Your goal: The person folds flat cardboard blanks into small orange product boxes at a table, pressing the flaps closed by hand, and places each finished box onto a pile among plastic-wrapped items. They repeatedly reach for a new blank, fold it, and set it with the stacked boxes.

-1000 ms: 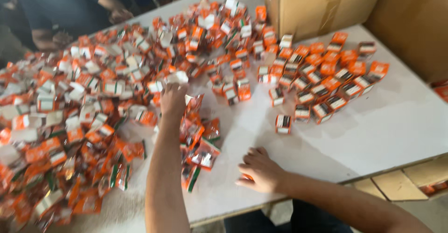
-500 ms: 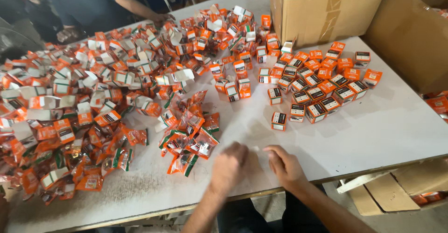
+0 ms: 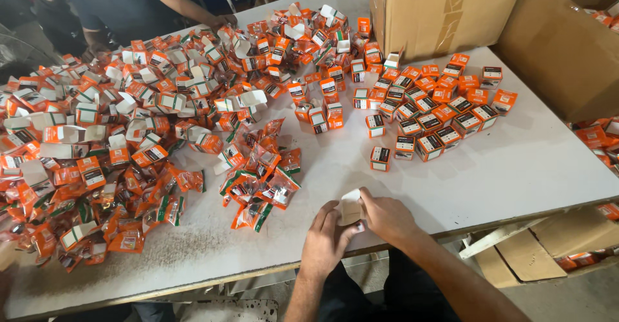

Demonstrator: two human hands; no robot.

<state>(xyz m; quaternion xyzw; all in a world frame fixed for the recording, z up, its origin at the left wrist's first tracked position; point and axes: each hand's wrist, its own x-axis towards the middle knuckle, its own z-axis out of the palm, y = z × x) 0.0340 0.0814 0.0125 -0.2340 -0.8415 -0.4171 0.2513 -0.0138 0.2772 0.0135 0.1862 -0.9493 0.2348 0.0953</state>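
Small box (image 3: 350, 209): held low in the middle of the frame, at the near edge of the white table (image 3: 516, 167); its pale inner side is turned up, a flap standing open.
Left hand (image 3: 325, 241): brought in from the pile, where it was stretched out a second ago; fingers are now curled and pressed against the box's left side.
Right hand (image 3: 385, 217): lifted off the tabletop, where it lay flat a second ago; the box's right edge is pinched between thumb and fingers.
Meaning of the change: a piece appears to have been fetched and both hands are now joined on it, so folding or filling seems to be in hand.
Sachets (image 3: 261, 180): a loose heap of orange packets just up and left of the hands.
Closed boxes (image 3: 432, 112): set in rows at the upper right of the hands.
Open boxes (image 3: 148, 96): spread thickly over the left half of the frame.
Carton (image 3: 445, 12): large, brown, at the top right, with orange boxes inside.
Another person (image 3: 129, 0): seen at the upper left, a hand resting by the pile.
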